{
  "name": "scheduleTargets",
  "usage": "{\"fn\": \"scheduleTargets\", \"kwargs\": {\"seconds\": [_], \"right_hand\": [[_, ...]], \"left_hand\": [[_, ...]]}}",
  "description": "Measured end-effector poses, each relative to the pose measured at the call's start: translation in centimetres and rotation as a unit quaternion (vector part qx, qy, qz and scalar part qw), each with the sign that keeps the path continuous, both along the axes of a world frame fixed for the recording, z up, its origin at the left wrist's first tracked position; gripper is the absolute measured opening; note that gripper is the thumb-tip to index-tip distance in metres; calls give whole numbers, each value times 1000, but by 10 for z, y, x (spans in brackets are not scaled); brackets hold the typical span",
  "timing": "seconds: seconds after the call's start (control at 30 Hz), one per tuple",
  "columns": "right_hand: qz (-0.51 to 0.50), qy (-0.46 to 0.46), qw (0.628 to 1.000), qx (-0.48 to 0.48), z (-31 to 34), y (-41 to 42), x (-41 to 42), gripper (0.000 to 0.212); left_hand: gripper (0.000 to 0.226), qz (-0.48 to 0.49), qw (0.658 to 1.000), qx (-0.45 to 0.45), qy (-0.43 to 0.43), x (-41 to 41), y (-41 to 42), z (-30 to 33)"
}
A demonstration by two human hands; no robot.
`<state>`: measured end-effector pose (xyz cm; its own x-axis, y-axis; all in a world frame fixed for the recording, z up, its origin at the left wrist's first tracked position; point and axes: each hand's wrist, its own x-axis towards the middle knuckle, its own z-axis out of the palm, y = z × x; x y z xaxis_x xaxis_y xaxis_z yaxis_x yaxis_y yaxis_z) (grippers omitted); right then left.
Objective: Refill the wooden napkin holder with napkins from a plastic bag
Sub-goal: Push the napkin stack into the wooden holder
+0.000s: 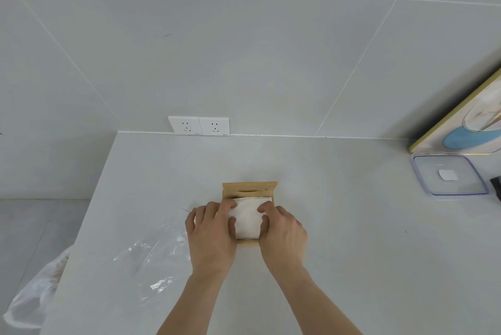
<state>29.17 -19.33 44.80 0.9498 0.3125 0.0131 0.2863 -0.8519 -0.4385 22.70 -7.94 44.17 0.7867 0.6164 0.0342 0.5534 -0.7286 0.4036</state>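
A: Where is the napkin holder (249, 191) sitting?

B: It is sitting mid-counter (339, 239), on a pale, matte stone-like slab. It is a square box of light, smooth wood; its lid, with an oval slot, is standing upright at the far edge.

A: And the napkins (248, 218)?

B: A soft white stack is lying inside the open box, slightly domed and filling it nearly wall to wall.

A: Grip state?

B: The left hand (212, 234) and the right hand (283, 234) are pressing down on the stack from either side, fingers curled over its edges and thumbs tucked against it. Both grips are narrow and closing on the napkins.

A: The plastic bag (151, 258)?

B: It is clear, thin and crinkled, lying flat just left of the left hand with glossy highlights on it.

A: Anything else?

B: A transparent square lid (450, 176) is lying far right, and two white sockets (199, 125) are sitting on the tiled wall.
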Motion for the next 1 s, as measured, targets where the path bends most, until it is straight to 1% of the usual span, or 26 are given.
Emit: {"fn": "scheduleTargets", "kwargs": {"seconds": [0.07,0.17,0.33,0.47,0.57,0.73,0.87,1.0], "right_hand": [[13,13,1000,-21,-1,1,-1,33],[35,55,995,-77,-4,3,1,40],[52,75,987,-136,-6,7,3,40],[64,76,981,-167,-8,9,4,40],[63,70,982,-165,-9,9,5,42],[82,52,980,-175,-12,9,9,53],[96,43,982,-159,-10,9,8,52],[96,-29,987,-124,-12,4,6,58]], "left_hand": [[35,-4,1000,18,6,0,-1,-2],[38,-7,999,16,31,2,-3,-3],[43,-16,998,5,61,4,-6,-3],[43,-11,999,-1,48,5,-7,-6],[44,-7,999,-4,42,6,-8,-8],[45,9,994,-41,98,8,-2,-11],[49,-4,990,-47,134,15,2,-12],[51,-1,986,-60,155,21,6,-12]]}}
